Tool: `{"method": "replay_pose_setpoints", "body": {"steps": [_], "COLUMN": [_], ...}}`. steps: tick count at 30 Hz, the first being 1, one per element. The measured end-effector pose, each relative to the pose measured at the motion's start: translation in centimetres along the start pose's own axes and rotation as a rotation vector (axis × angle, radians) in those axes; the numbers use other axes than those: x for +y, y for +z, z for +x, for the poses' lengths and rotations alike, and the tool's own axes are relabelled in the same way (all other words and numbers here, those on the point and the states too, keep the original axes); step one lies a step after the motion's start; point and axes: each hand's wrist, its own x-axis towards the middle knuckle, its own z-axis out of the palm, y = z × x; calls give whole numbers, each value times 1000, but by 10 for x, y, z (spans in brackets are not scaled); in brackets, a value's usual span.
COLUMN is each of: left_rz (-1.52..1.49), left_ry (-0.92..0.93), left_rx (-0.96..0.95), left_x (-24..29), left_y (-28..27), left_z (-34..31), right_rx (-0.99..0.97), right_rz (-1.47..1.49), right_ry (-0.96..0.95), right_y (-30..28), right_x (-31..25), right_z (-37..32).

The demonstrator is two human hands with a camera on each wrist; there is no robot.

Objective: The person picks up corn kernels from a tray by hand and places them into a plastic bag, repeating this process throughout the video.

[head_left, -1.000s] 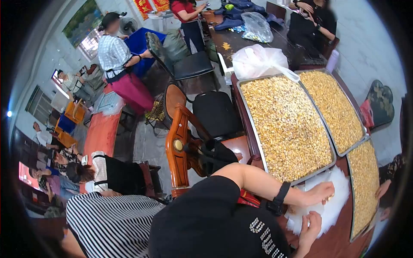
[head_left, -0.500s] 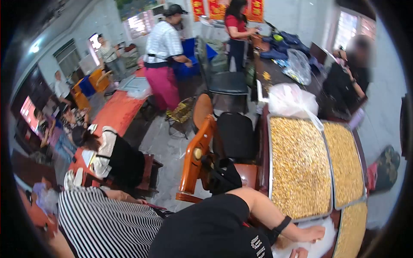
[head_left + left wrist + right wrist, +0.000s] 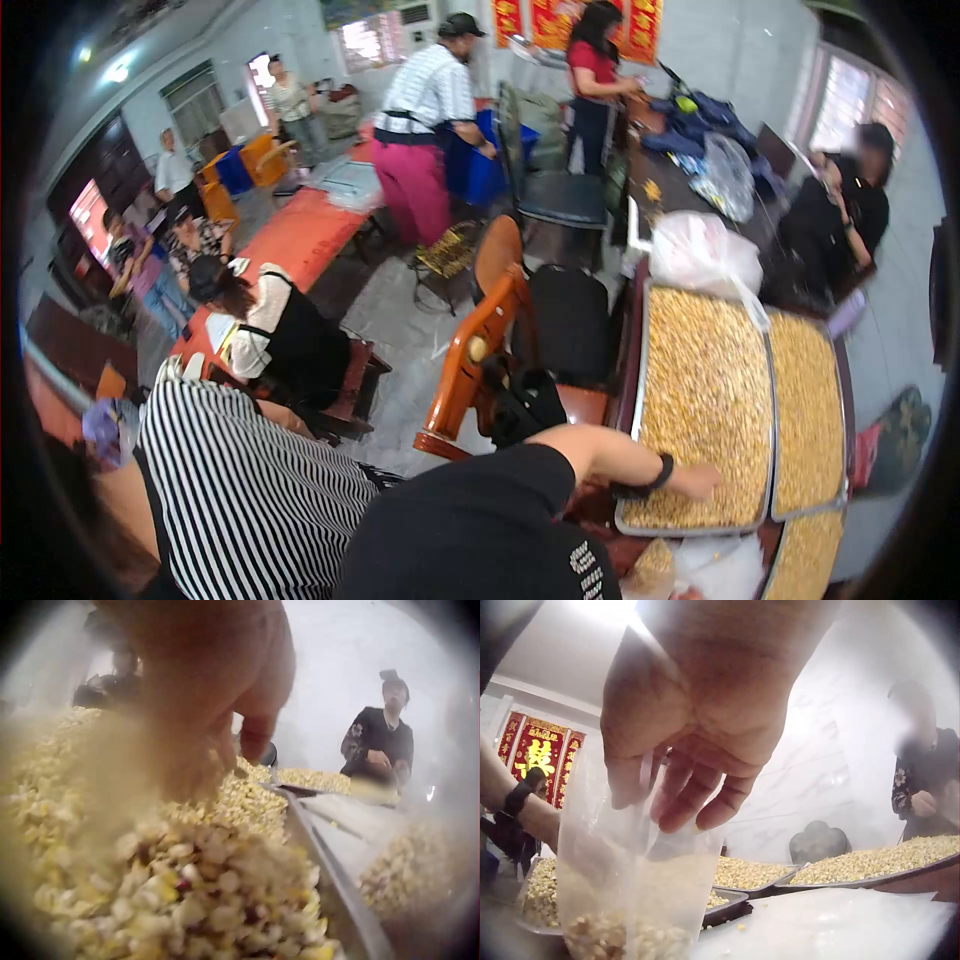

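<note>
My left hand [image 3: 695,482] reaches into a large metal tray [image 3: 634,400] heaped with yellow and cream kernels [image 3: 705,370]. In the left wrist view the fingers [image 3: 259,739] of this hand point down at the heap, partly blurred; I cannot tell whether they grip any kernels. My right hand [image 3: 697,712] pinches the top of a clear plastic bag [image 3: 592,825], which stands upright with kernels [image 3: 622,937] in its bottom. White plastic sheets or bags [image 3: 825,922] lie beside it, just in front of the tray.
Two more kernel trays adjoin on the right, one behind [image 3: 808,400] and one in front [image 3: 808,560]. A tied white bag [image 3: 705,250] sits at the big tray's far end. To the left is a wooden chair [image 3: 475,370]. A person in stripes [image 3: 230,450] is close by; several people are farther off.
My left hand has moved from above the white plastic, where it held kernels, to the big tray. The head view has swung, shifting the trays right and then lower in the frame.
</note>
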Motion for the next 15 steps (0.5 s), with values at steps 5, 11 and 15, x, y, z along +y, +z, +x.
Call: {"method": "replay_pose_setpoints", "body": {"steps": [5,11,15], "left_rz": [435,627,564], "left_ry": [388,206,273], "left_rx": [-324,-680,-496], "left_x": [-26,36,19], "left_y": [-13,-63,-44], "left_z": [-35,-24,-30], "right_rx": [106,159,121], "right_rz": [47,-98,-127], "right_ry": [59,-75,-44], "right_y": [13,6,-12], "right_x": [3,-14,-37], "right_z": [-3,2,12]}}
